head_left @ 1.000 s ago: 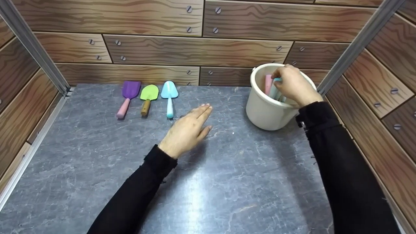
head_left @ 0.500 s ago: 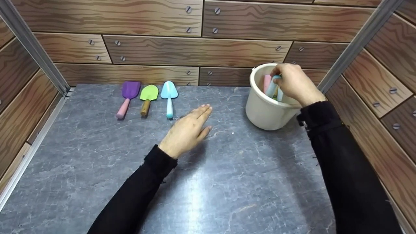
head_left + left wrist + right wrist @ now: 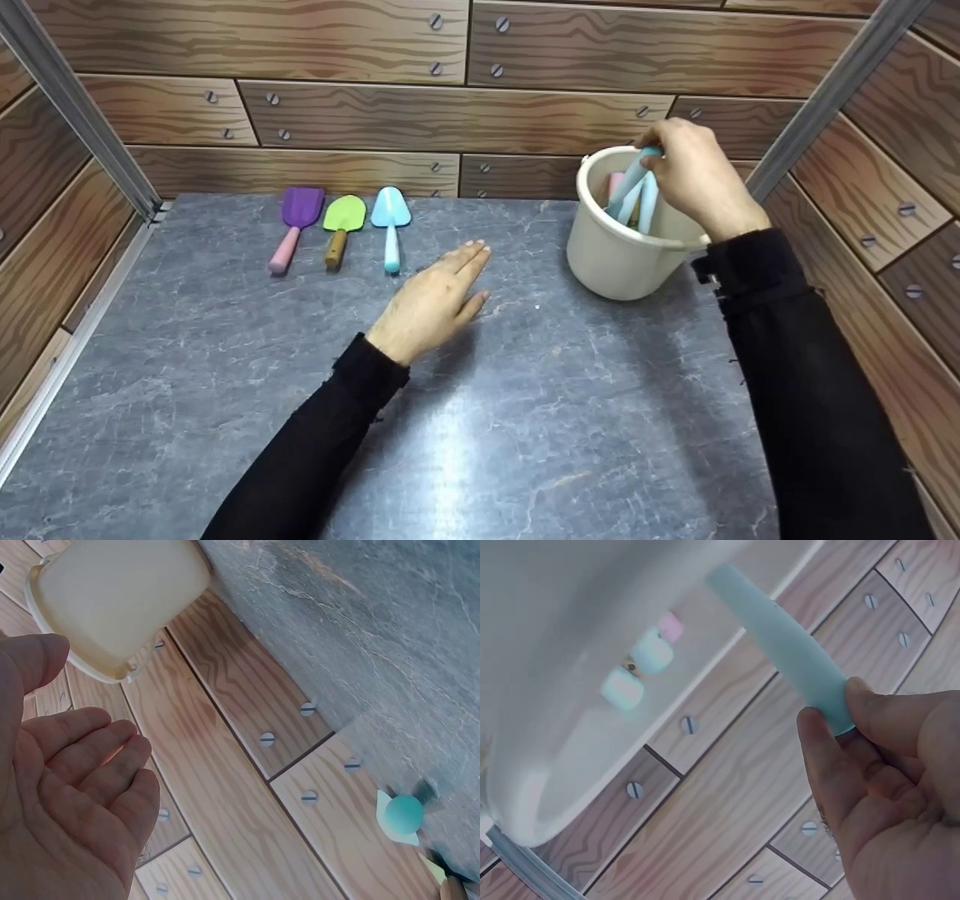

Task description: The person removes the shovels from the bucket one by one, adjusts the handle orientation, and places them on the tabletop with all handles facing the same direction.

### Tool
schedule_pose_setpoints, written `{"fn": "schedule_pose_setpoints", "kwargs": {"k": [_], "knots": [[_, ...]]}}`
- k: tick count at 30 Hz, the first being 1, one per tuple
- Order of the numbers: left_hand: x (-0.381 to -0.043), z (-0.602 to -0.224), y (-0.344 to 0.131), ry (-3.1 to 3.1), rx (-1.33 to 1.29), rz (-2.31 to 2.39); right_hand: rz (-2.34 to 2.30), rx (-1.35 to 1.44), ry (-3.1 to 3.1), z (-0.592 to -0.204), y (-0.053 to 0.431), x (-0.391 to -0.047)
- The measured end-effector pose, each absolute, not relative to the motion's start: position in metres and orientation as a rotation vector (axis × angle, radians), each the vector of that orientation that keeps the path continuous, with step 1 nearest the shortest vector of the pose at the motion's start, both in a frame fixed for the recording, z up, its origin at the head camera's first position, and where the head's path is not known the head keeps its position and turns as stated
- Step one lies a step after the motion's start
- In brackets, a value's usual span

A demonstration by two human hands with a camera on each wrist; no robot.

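Note:
My right hand (image 3: 697, 169) pinches the end of a light blue handle (image 3: 628, 184) between thumb and fingers, over the cream bucket (image 3: 619, 266). The lower part of this tool is hidden inside the bucket, so its kind does not show. Beside it in the bucket, the right wrist view shows two more light blue handle ends (image 3: 652, 652), a brown one between them and a pink one (image 3: 671, 628). My left hand (image 3: 431, 300) is held over the table with fingers straight, holding nothing; its palm faces the left wrist camera.
Three toy garden tools lie in a row at the back left: a purple shovel (image 3: 301, 206) with a pink handle, a green trowel (image 3: 345, 214) with a brown handle, and a light blue trowel (image 3: 391, 206). Wood-patterned walls (image 3: 352, 112) enclose the grey marbled table (image 3: 225, 390).
My right hand has risen and shifted slightly right, drawing the light blue handle up so more of it shows above the bucket's rim. The left hand and the three tools stay put.

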State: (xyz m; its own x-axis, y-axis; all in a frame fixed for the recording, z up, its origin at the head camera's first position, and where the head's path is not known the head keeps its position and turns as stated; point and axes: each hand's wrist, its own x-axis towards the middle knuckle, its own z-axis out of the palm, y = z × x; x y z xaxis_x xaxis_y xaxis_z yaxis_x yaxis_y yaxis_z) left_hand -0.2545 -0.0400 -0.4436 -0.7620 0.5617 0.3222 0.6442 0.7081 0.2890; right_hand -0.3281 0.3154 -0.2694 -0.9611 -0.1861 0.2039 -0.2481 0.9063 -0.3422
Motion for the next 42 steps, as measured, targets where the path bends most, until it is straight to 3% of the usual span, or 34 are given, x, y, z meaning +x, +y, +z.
{"fn": "schedule_pose_setpoints", "kwargs": {"k": [42], "knots": [[-0.255, -0.442, -0.041, -2.707, -0.95, -0.573, 0.524, 0.475, -2.349, -0.231, 0.283, -0.288]]}}
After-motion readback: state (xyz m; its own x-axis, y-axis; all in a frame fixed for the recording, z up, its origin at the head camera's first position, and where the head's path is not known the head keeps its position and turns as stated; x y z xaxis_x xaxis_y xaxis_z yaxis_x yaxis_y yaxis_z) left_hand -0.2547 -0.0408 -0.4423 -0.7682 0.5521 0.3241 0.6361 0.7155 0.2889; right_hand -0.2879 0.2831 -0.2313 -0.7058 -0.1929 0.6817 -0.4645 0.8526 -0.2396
